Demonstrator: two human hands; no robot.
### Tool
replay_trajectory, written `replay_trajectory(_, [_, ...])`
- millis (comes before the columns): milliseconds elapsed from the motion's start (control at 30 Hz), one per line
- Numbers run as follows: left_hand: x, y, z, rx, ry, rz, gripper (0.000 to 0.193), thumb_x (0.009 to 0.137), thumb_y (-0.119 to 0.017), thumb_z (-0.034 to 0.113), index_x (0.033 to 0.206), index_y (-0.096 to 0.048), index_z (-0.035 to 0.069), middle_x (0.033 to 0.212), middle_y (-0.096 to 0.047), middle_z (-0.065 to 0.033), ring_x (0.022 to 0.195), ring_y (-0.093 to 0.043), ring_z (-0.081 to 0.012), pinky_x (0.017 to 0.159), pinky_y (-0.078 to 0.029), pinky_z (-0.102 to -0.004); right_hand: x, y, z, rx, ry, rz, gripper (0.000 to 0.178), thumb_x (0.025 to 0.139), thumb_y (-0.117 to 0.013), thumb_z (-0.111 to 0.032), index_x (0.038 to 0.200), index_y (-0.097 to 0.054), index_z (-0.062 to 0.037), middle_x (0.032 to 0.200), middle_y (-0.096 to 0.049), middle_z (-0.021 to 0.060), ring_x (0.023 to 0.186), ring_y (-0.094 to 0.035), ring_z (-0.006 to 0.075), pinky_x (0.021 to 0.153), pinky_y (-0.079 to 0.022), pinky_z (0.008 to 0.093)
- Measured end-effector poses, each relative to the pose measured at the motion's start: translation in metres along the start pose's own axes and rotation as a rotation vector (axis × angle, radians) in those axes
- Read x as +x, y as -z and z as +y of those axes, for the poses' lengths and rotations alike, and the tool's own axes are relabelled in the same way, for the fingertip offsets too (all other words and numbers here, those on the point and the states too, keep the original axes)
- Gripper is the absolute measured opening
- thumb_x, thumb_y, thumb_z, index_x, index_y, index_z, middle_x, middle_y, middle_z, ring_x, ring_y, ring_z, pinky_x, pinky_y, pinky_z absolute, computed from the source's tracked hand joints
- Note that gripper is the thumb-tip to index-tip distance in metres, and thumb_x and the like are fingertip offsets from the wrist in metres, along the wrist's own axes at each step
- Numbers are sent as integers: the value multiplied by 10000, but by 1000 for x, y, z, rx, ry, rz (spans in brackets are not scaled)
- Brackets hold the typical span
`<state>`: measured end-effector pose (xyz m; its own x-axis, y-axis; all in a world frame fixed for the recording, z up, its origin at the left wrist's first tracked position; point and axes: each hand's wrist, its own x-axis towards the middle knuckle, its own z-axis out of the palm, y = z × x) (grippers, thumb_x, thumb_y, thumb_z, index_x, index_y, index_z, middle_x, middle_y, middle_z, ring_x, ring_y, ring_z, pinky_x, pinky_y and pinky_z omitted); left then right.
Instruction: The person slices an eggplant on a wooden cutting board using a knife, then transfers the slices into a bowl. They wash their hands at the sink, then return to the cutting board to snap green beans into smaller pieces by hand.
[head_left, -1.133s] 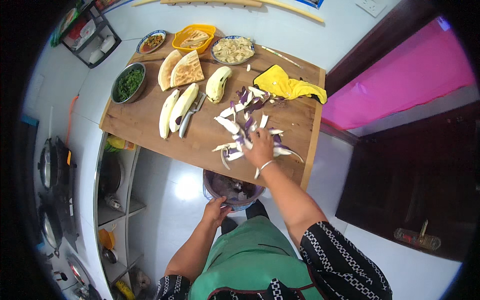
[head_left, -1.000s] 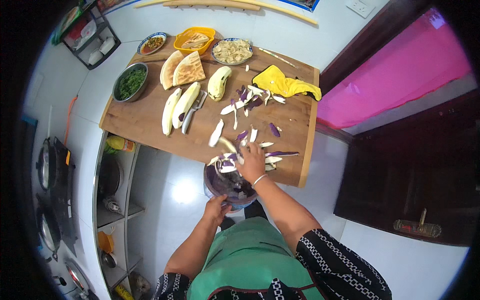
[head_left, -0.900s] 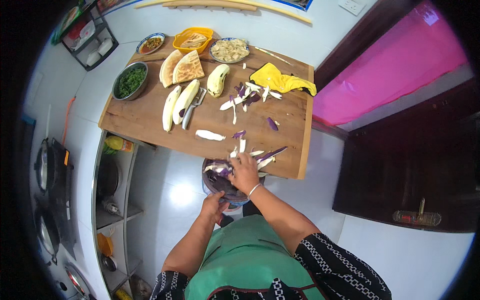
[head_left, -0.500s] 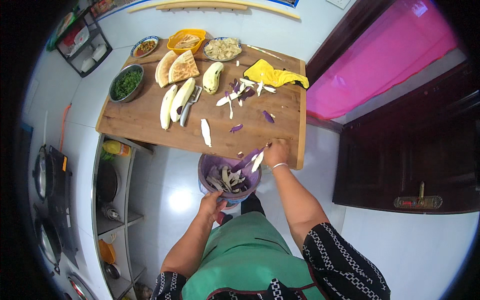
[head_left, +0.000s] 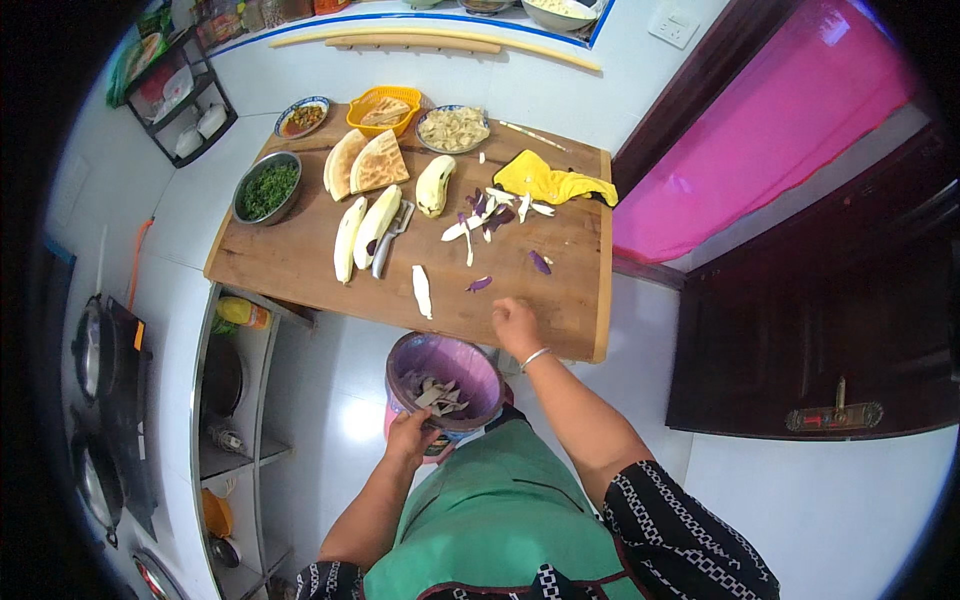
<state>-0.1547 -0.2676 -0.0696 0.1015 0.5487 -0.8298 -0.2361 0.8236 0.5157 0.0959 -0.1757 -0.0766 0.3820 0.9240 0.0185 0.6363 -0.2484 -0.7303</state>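
My left hand [head_left: 410, 438] grips the near rim of a purple bucket [head_left: 475, 372], which is tilted at the table's front edge. Grey-white eggplant peels [head_left: 440, 396] lie inside it. Over the table edge, my right hand [head_left: 515, 325] is curled closed; whatever its fingers may hold is hidden. Near it lie a purple scrap of peel [head_left: 479, 284] and a long white strip [head_left: 421, 292]. More purple and white peels [head_left: 488, 212] are scattered farther back. Two peeled eggplants [head_left: 376, 224] rest beside a peeler [head_left: 392, 240], with another peeled eggplant [head_left: 434, 186] behind.
The wooden table [head_left: 300, 265] also carries a bowl of chopped greens [head_left: 268, 190], flatbread wedges [head_left: 378, 163], a yellow basket [head_left: 412, 97], a plate of pale food [head_left: 452, 129] and a yellow cloth [head_left: 550, 180]. Shelving [head_left: 262, 400] stands left; a dark door [head_left: 800, 300] is right.
My right hand has moved left along the table edge; the peels hanging from it are gone from view. The bucket has shifted slightly left and down, still in my left hand.
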Motion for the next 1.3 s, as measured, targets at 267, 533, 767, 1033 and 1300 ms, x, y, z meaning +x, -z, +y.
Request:
replay_trajectory(267, [-13,20,27,31,-80,158,158,769,-600,185,865,-548,71,806,-576,-55,677,-546,-179,544,-456,-273,99,28,-8,79,-24,-66,182,776,-538,-159,897,-618,-49,867,-614,159,841,-590,302,748,-459,363])
replay_trajectory(533, [-43,2,63,-214,-163,246,162,752,-557,132,894,-556,54,788,-611,-61,601,-573,-155,465,-449,-241,222,-3,18,58,145,-36,231,773,-555,-126,975,-585,-17,896,-605,180,860,-584,301,765,-451,370])
replay_trajectory(767, [-4,-13,14,-71,-31,482,129,684,-575,197,802,-563,147,704,-571,10,628,-521,-124,525,-397,-283,342,-50,-1,-162,379,29,248,722,-535,-83,957,-579,-19,1033,-524,186,986,-483,359,842,-403,422])
replay_trajectory(1033, [58,-60,14,-215,34,376,176,731,-561,169,900,-540,124,776,-578,1,652,-524,-128,575,-415,-274,278,-62,-6,-367,650,-127,285,687,-585,-93,930,-530,46,982,-486,221,916,-461,366,804,-385,448])
replay_trajectory(1300, [58,-69,31,-203,78,342,99,752,-551,162,842,-529,126,748,-581,-4,654,-534,-120,549,-416,-256,321,39,40,-302,543,39,377,705,-578,-112,1080,-567,-72,1118,-492,156,1013,-462,345,878,-363,428])
